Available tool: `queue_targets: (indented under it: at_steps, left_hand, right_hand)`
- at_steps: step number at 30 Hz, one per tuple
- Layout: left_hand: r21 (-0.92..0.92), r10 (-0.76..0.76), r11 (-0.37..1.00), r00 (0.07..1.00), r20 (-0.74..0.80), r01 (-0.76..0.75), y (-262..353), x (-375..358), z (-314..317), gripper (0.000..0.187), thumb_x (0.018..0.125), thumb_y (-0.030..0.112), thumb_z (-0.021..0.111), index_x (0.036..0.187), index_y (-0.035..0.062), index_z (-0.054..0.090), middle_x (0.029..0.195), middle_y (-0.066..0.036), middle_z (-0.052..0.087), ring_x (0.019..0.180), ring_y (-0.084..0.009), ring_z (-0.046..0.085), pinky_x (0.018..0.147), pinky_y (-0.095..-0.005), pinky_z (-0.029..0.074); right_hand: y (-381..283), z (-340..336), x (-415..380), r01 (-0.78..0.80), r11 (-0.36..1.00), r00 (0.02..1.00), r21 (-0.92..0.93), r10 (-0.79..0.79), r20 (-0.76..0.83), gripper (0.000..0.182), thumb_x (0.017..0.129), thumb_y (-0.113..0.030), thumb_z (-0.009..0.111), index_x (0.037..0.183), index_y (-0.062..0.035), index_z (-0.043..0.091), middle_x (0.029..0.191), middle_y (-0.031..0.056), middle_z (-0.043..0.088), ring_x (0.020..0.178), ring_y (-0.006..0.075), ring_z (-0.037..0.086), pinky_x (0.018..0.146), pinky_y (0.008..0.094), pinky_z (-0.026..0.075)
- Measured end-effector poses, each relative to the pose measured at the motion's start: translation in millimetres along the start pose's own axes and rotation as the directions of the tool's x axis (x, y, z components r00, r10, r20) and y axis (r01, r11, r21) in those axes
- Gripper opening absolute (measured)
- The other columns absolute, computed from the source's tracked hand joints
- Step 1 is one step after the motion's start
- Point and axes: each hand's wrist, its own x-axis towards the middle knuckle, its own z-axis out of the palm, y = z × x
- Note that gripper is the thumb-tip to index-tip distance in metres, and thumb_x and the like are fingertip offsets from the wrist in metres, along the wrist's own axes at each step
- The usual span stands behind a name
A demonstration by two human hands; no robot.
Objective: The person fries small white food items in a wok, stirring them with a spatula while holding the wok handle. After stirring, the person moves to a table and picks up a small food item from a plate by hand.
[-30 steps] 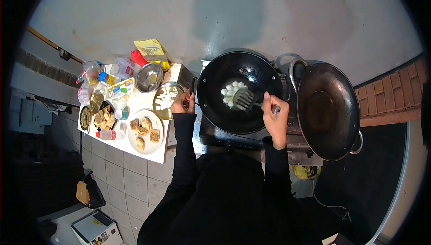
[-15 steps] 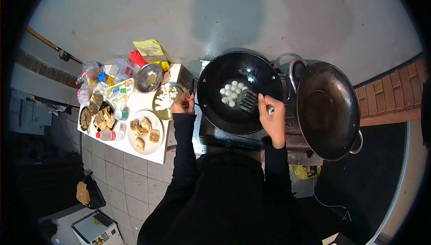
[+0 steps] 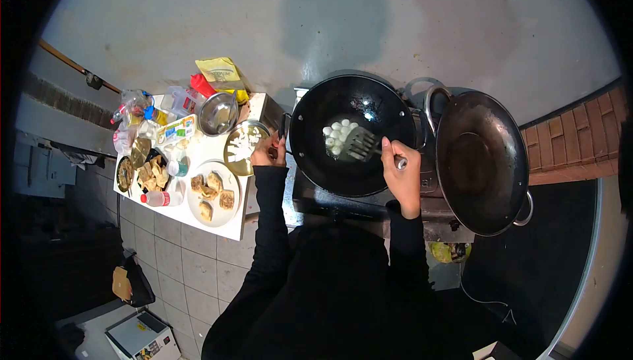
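Observation:
A black wok [image 3: 323,162] sits on the stove, with a cluster of small white balls [image 3: 337,134] in the middle of it. My right hand [image 3: 402,172] is closed around the handle of a slotted spatula [image 3: 360,144]. The spatula's blade lies over the right side of the balls and hides some of them. At the wok's left rim, my left hand [image 3: 268,151] is closed on the wok's side handle [image 3: 283,127]. Just left of that hand stands a metal bowl [image 3: 245,144] with white pieces in it.
A second large wok [image 3: 481,162] stands tilted at the right. The white table [image 3: 227,229] at the left holds a plate [image 3: 217,220] of browned pastries, a red-capped bottle [image 3: 161,199], a steel bowl [image 3: 217,115] and a yellow bag [image 3: 221,73]. A wall rises behind the stove.
The spatula blade has shifted left onto the white balls, pushing the cluster slightly together. My right hand moved only a little; my left hand stayed at the handle.

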Motion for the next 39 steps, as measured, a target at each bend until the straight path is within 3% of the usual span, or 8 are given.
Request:
queue_targets:
  at_steps: [2, 8, 11, 18, 21, 26, 29, 39]
  left_hand:
    - [0.004, 0.024, 1.000, 1.000, -0.017, -0.024, -1.9, 0.1, 0.8, 0.022, 0.080, 0.014, 0.071, 0.099, 0.0016, 0.070, 0.064, -0.004, 0.056, 0.050, -0.0113, 0.050, 0.050, -0.0264, 0.041]
    - [0.012, 0.011, 1.000, 1.000, 0.000, -0.011, 0.9, 0.3, -1.4, 0.023, 0.080, 0.014, 0.071, 0.099, 0.0018, 0.069, 0.063, -0.004, 0.055, 0.049, -0.0112, 0.050, 0.049, -0.0263, 0.041]
    - [0.029, 0.019, 0.999, 1.000, 0.004, -0.019, -1.6, 0.3, -0.3, 0.023, 0.080, 0.014, 0.070, 0.100, 0.0018, 0.069, 0.063, -0.004, 0.055, 0.049, -0.0113, 0.050, 0.049, -0.0264, 0.041]
    - [0.014, 0.043, 0.999, 0.999, -0.004, -0.043, -1.4, 0.2, -0.7, 0.023, 0.080, 0.015, 0.070, 0.100, 0.0017, 0.069, 0.065, -0.006, 0.056, 0.050, -0.0131, 0.052, 0.050, -0.0276, 0.042]
    - [0.032, 0.059, 0.998, 0.998, -0.003, -0.059, -0.9, 0.8, -0.9, 0.023, 0.080, 0.014, 0.070, 0.100, 0.0016, 0.069, 0.065, -0.006, 0.057, 0.051, -0.0131, 0.053, 0.050, -0.0277, 0.043]
    - [0.029, 0.057, 0.998, 0.998, -0.005, -0.057, 1.0, 0.2, -2.0, 0.023, 0.080, 0.014, 0.070, 0.099, 0.0012, 0.069, 0.064, -0.005, 0.055, 0.050, -0.0121, 0.051, 0.049, -0.0271, 0.041]
    - [0.025, 0.038, 0.999, 0.999, 0.007, -0.038, 3.4, 0.6, -2.7, 0.023, 0.081, 0.014, 0.070, 0.099, 0.0006, 0.069, 0.064, -0.004, 0.055, 0.049, -0.0118, 0.051, 0.048, -0.0266, 0.040]
    - [0.036, 0.037, 0.999, 0.999, 0.008, -0.038, 1.3, 0.9, -1.2, 0.023, 0.081, 0.014, 0.070, 0.099, 0.0001, 0.069, 0.065, -0.005, 0.056, 0.050, -0.0117, 0.052, 0.049, -0.0262, 0.042]
  right_hand:
    - [-3.1, 0.7, 1.4, 0.069, 0.977, 0.998, -0.202, -0.070, 0.000, 0.041, 0.093, -0.011, 0.056, 0.058, -0.0003, 0.037, 0.052, -0.0010, 0.034, 0.052, 0.0038, 0.027, 0.046, 0.0263, 0.022]
    - [6.2, -0.5, -3.3, -0.029, 0.999, 0.999, 0.021, 0.028, 0.018, 0.040, 0.093, -0.010, 0.057, 0.059, 0.0008, 0.038, 0.052, -0.0003, 0.030, 0.052, 0.0049, 0.025, 0.046, 0.0272, 0.021]
    - [-1.4, -1.0, -1.5, 0.069, 0.985, 0.998, -0.160, -0.066, 0.019, 0.040, 0.093, -0.010, 0.056, 0.059, 0.0008, 0.037, 0.052, -0.0001, 0.031, 0.051, 0.0047, 0.026, 0.046, 0.0269, 0.022]
    - [1.2, -3.1, -2.0, -0.019, 1.000, 1.000, -0.016, 0.020, 0.013, 0.040, 0.093, -0.010, 0.056, 0.059, 0.0009, 0.038, 0.052, -0.0004, 0.033, 0.051, 0.0043, 0.027, 0.046, 0.0269, 0.022]
    - [-0.7, -3.1, -1.1, 0.074, 0.979, 0.997, -0.191, -0.069, 0.031, 0.041, 0.094, -0.011, 0.056, 0.058, 0.0000, 0.039, 0.052, -0.0014, 0.035, 0.051, 0.0039, 0.029, 0.046, 0.0259, 0.023]
    - [-2.4, -3.8, -1.4, -0.026, 0.999, 0.999, 0.031, 0.026, 0.022, 0.040, 0.093, -0.010, 0.056, 0.059, 0.0002, 0.038, 0.052, -0.0013, 0.032, 0.052, 0.0038, 0.027, 0.046, 0.0262, 0.021]
    - [1.6, -1.3, -1.5, 0.028, 0.990, 0.999, -0.142, -0.025, 0.025, 0.040, 0.093, -0.010, 0.057, 0.059, 0.0003, 0.037, 0.053, -0.0012, 0.031, 0.052, 0.0041, 0.026, 0.046, 0.0266, 0.021]
    - [1.7, 0.6, -1.3, 0.057, 0.987, 0.998, -0.150, -0.057, 0.008, 0.040, 0.092, -0.009, 0.058, 0.060, 0.0007, 0.036, 0.053, 0.0014, 0.028, 0.053, 0.0053, 0.024, 0.046, 0.0281, 0.020]
